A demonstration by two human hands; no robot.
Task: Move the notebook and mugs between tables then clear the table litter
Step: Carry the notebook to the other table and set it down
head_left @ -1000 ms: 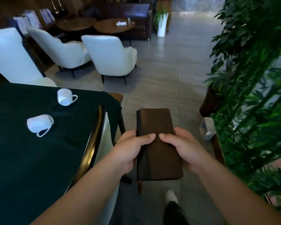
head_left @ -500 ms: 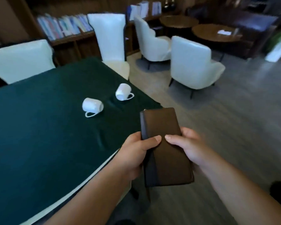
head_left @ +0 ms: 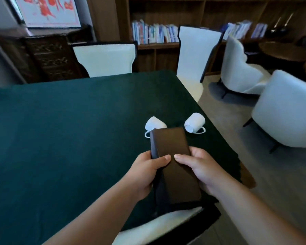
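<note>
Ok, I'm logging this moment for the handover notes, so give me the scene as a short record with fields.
held item: brown notebook, closed, above the table's near right part
left hand: grips the notebook's left edge, thumb on the cover
right hand: grips the right edge, thumb on the cover
table: covered in dark green cloth
mugs: two white mugs, left mug and right mug, both on their sides just beyond the notebook
seating: white chairs around the table

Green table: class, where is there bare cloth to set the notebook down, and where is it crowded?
Free: the green table left of the two mugs. Crowded: the right edge, where the left mug and right mug lie tipped.
</note>
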